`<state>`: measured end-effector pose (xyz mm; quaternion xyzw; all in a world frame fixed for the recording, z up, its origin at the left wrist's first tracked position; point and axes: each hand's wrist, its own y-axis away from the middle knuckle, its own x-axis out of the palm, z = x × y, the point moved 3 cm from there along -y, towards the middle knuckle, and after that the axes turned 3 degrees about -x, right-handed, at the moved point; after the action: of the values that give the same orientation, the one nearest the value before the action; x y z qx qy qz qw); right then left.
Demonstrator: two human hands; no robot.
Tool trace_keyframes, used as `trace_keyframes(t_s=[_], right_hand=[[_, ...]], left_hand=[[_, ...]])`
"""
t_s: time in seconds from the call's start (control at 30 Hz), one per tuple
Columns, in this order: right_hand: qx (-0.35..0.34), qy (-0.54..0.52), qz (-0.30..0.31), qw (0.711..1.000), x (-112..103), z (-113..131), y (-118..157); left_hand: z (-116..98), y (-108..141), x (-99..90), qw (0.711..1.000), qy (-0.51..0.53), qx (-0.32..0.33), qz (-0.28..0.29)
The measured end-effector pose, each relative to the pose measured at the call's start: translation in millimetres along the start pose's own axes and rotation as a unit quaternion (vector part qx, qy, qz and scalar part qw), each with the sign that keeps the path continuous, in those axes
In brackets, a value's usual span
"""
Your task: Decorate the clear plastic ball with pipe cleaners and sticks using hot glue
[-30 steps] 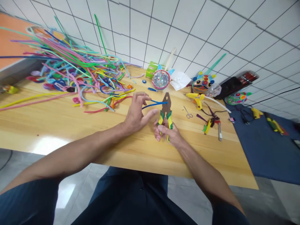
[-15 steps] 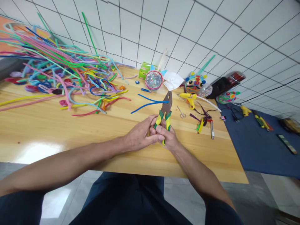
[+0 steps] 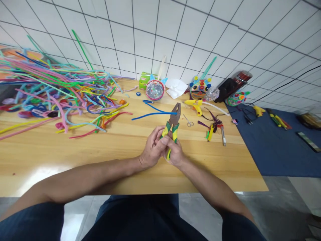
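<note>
Both hands are closed around the yellow-and-green handles of a pair of pliers (image 3: 175, 117), whose dark jaws point away from me. My left hand (image 3: 153, 147) wraps the handles from the left, its thumb laid across them. From the other side my right hand (image 3: 175, 150) grips them, with one handle end poking out below. A blue pipe cleaner (image 3: 152, 115) runs into the jaws, and its two legs spread out to the left. Some fingers are hidden behind the handles.
A heap of coloured pipe cleaners (image 3: 60, 90) covers the left side. Behind the pliers stand a decorated clear ball (image 3: 154, 89) and white paper (image 3: 176, 87). Rightward lie a yellow glue gun (image 3: 194, 105), small scissors (image 3: 188, 122), a cutter knife (image 3: 223, 135) and a blue cloth (image 3: 263, 150).
The pliers have tilted slightly and shifted left in view, still with the blue pipe cleaner in the jaws. My left hand has closed further round the handles. The camera view has shifted.
</note>
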<state>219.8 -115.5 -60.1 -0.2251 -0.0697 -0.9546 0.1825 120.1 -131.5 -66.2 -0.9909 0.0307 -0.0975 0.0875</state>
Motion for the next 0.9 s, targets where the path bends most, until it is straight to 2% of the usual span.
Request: trace_keyframes(t_s=[0.17,0.27,0.37,0.47,0.57,0.63,0.7,0.8,0.83,0.9], right_hand=[[0.017,0.024,-0.033,0.999,2.9,-7.8,4.7],[0.026,0.029,-0.032,0.999,1.3,-10.5,7.1],[0.025,0.034,-0.036,0.998,-1.3,-8.7,4.4],[-0.008,0.064,-0.054,0.996,-7.9,0.7,-4.3],[-0.057,0.123,-0.092,0.986,-23.3,14.3,-16.8],[-0.052,0.155,-0.112,0.980,-36.4,19.2,-25.2],[-0.041,0.173,-0.109,0.978,-46.6,19.9,-31.5],[-0.031,0.206,-0.084,0.975,-51.1,17.5,-33.5],[-0.022,0.218,-0.071,0.973,-49.5,16.8,-32.3],[0.003,0.237,-0.033,0.971,-43.6,16.1,-28.4]], left_hand=[[2.7,10.5,0.8,0.999,-0.024,0.010,-0.047],[0.0,11.6,1.6,0.999,-0.006,0.005,-0.045],[-0.6,2.0,1.8,1.000,0.011,0.007,-0.022],[2.5,-11.3,0.9,1.000,-0.004,0.005,-0.001],[1.4,-20.5,-6.2,0.996,-0.079,0.027,-0.041],[-5.9,-24.0,-14.0,0.983,-0.149,0.074,-0.078],[-18.9,-28.4,-22.4,0.960,-0.212,0.151,-0.102],[-40.0,-42.7,-32.0,0.916,-0.296,0.256,-0.091],[-44.1,-50.3,-35.1,0.908,-0.327,0.250,-0.083],[-47.2,-66.0,-41.7,0.906,-0.370,0.198,-0.058]])
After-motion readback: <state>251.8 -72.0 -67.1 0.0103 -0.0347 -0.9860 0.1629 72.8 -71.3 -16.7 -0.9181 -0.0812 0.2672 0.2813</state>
